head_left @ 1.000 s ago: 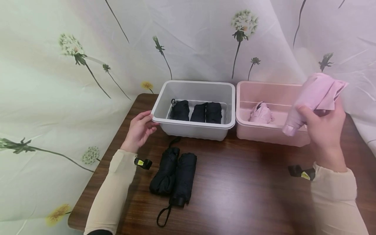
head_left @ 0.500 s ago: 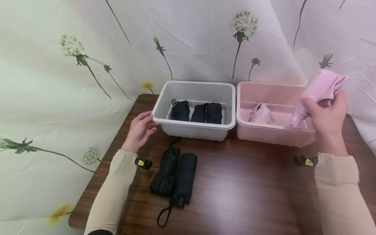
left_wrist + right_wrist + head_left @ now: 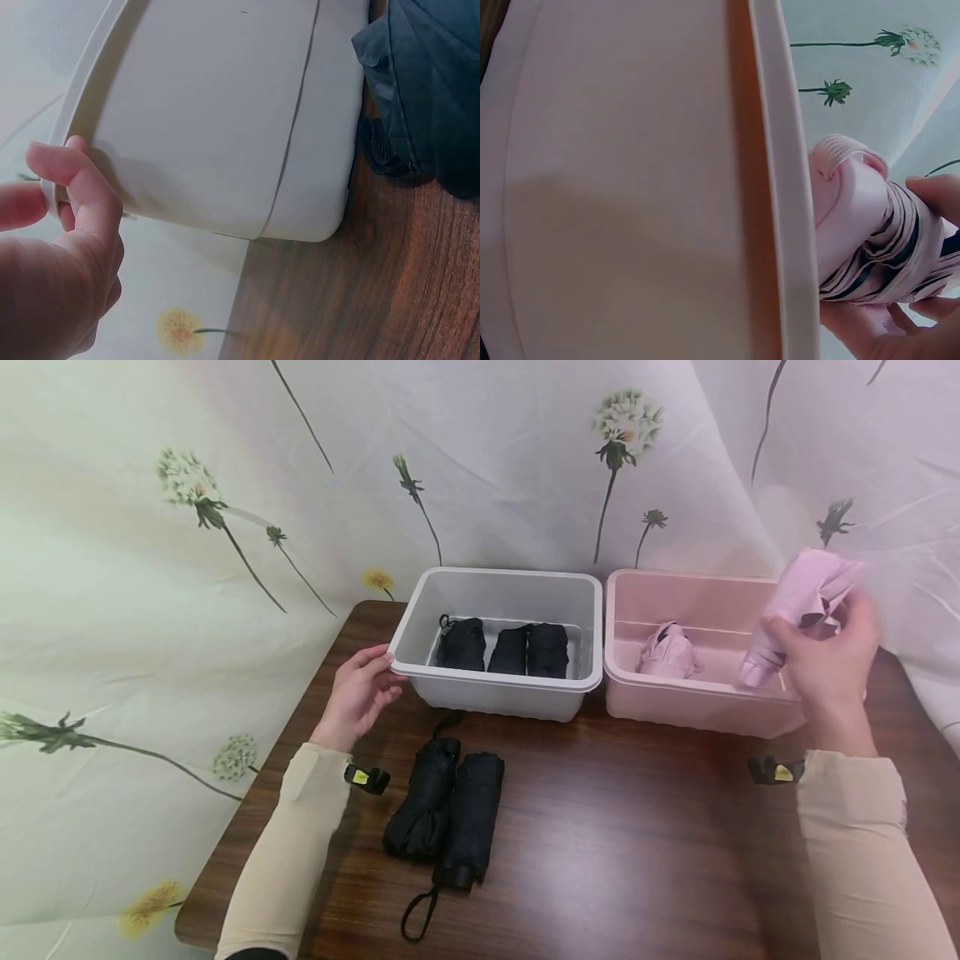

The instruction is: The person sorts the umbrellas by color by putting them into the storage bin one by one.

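My right hand grips a folded pink umbrella tilted over the right part of the pink bin. In the right wrist view its pink handle end with a strap shows beyond the bin's rim. Another pink umbrella lies inside that bin on the left. With thumb and fingers my left hand pinches the left front corner of the grey bin. Inside it lie several folded black umbrellas.
Two folded black umbrellas lie side by side on the brown wooden table, in front of the grey bin. Both bins stand next to each other against a flower-print curtain.
My right hand first rose slightly and shifted right with the pink umbrella, then came a little lower and back left. My left hand has stayed on the grey bin's corner.
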`<action>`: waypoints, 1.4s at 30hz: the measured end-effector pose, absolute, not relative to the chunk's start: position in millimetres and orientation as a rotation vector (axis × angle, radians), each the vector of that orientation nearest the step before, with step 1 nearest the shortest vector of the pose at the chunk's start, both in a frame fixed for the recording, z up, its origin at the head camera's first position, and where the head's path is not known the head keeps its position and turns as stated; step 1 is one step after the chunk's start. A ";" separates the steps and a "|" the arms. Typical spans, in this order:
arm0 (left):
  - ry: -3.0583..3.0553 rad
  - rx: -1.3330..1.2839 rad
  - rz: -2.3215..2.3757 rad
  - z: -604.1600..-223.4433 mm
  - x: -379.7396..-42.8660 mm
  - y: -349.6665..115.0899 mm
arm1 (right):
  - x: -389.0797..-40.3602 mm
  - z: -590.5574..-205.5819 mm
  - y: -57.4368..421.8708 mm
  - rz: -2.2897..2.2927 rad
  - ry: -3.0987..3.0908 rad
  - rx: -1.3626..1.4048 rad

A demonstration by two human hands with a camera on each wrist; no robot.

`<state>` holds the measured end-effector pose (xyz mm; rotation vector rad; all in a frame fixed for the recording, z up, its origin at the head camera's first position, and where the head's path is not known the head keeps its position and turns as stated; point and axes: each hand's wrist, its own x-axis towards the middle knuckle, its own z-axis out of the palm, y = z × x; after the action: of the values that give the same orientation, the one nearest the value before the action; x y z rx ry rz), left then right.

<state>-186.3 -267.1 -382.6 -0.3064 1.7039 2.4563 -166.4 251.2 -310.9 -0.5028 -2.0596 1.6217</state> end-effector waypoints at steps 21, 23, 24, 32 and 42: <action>1.702 -0.317 2.468 -382.8 -186.1 -267.7 | -149.7 -301.8 245.8 1.234 -2.607 -0.556; 1.705 -0.312 2.464 -382.7 -186.2 -267.4 | -146.5 -299.4 241.5 1.212 -2.626 -0.521; 1.707 -0.310 2.462 -382.7 -186.3 -267.2 | -144.8 -298.0 239.3 1.209 -2.632 -0.497; 1.727 -0.317 2.452 -381.7 -187.1 -265.3 | -128.2 -283.2 213.4 1.317 -2.540 -0.397; 1.726 -0.329 2.446 -381.1 -185.8 -265.8 | -105.9 -278.3 175.8 1.362 -2.343 -0.109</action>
<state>-185.8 -265.8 -381.1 -0.3293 1.7264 2.4458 -105.9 175.8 -278.3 -0.1088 -2.3427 1.3623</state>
